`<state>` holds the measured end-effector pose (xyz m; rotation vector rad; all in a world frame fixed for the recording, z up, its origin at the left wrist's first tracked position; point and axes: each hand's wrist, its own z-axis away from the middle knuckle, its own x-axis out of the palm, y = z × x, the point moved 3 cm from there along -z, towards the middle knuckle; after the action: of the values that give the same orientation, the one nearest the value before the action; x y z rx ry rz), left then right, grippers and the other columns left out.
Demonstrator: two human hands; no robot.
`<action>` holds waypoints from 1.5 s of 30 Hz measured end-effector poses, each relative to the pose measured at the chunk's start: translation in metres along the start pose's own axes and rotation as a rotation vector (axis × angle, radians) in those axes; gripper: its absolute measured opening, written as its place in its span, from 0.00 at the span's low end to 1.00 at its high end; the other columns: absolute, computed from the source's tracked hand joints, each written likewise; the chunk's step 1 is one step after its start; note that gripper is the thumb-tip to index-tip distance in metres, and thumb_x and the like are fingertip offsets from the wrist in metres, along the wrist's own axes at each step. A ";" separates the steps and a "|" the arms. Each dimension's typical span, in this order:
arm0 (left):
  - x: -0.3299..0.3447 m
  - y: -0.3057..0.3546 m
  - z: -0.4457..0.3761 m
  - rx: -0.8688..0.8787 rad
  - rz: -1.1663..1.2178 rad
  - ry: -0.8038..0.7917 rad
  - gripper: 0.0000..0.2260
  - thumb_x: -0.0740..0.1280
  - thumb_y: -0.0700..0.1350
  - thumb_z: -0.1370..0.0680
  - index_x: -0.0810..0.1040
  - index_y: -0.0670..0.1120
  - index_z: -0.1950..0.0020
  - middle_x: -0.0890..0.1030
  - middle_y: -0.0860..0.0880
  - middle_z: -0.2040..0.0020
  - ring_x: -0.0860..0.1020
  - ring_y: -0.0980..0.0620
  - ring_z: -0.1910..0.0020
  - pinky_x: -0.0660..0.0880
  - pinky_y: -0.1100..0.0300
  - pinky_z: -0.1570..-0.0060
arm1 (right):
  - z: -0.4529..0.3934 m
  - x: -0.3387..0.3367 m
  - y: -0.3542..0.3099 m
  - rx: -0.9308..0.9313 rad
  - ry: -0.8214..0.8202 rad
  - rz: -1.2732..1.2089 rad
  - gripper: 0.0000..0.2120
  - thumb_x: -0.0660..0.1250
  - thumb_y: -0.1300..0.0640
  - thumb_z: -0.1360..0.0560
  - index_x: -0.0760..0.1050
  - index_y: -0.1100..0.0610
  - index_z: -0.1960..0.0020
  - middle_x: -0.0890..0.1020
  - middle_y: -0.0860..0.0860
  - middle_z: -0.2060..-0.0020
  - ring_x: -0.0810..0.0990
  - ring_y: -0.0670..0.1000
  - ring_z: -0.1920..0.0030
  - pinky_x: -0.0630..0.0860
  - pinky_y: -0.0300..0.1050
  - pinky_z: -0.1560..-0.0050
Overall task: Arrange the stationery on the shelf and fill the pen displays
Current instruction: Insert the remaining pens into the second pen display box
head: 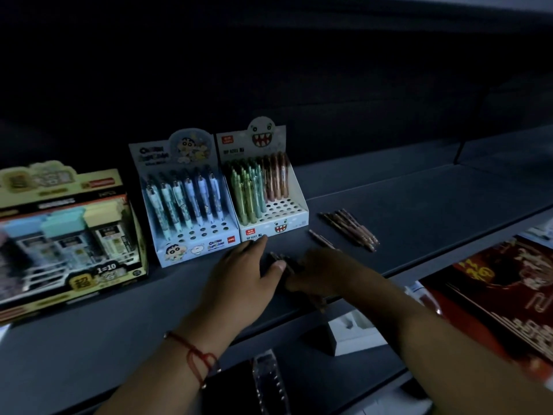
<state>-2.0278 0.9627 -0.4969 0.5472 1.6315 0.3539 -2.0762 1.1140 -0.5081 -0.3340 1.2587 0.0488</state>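
Two pen display boxes stand side by side on the dark shelf [419, 199]. The blue cartoon display [191, 205] holds a row of blue pens. The monster-face display [269, 187] holds green and brown pens, with several front holes vacant. Just in front of them, my left hand [245, 271] and my right hand [317, 271] meet around a small bundle of dark pens [281, 262] lying on the shelf. A loose group of brown pens [350, 229] lies to the right, and one single pen [320, 239] lies nearer my right hand.
A large yellow-edged box of stationery [65, 238] stands at the left of the shelf. Below the shelf edge at the right lie red printed packs [508, 295], a white box [356, 333] and a clear wrapper [269, 381]. The scene is dim.
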 end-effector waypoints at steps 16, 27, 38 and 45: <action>-0.008 -0.001 -0.007 -0.183 0.816 -0.027 0.25 0.61 0.64 0.22 0.81 0.43 0.58 0.82 0.43 0.65 0.81 0.47 0.63 0.75 0.55 0.53 | 0.023 -0.001 -0.033 -0.259 -0.328 -1.384 0.14 0.57 0.54 0.16 0.76 0.58 0.54 0.77 0.53 0.66 0.73 0.48 0.70 0.71 0.38 0.72; -0.026 -0.010 -0.010 -0.122 0.634 0.219 0.14 0.58 0.55 0.18 0.73 0.46 0.50 0.76 0.46 0.66 0.77 0.50 0.69 0.80 0.48 0.64 | 0.004 -0.015 0.009 -0.005 0.038 -0.999 0.14 0.66 0.51 0.20 0.79 0.59 0.41 0.81 0.53 0.59 0.72 0.45 0.70 0.65 0.34 0.76; -0.020 -0.009 -0.018 -0.326 1.320 -0.158 0.10 0.61 0.44 0.17 0.77 0.45 0.39 0.83 0.43 0.59 0.82 0.47 0.64 0.81 0.55 0.65 | -0.024 -0.034 0.030 -0.023 -0.058 -1.772 0.09 0.69 0.56 0.31 0.79 0.52 0.51 0.86 0.50 0.54 0.83 0.49 0.53 0.76 0.45 0.48; -0.019 -0.016 -0.015 -0.278 1.323 -0.105 0.10 0.64 0.44 0.19 0.78 0.45 0.39 0.82 0.44 0.62 0.81 0.48 0.65 0.81 0.55 0.65 | -0.035 -0.036 0.041 -0.027 0.116 -1.923 0.07 0.73 0.55 0.31 0.80 0.56 0.56 0.82 0.50 0.64 0.80 0.46 0.62 0.77 0.38 0.53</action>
<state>-2.0431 0.9404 -0.4875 1.3485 0.8809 1.4519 -2.1286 1.1482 -0.4928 -1.4374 0.6100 -1.5873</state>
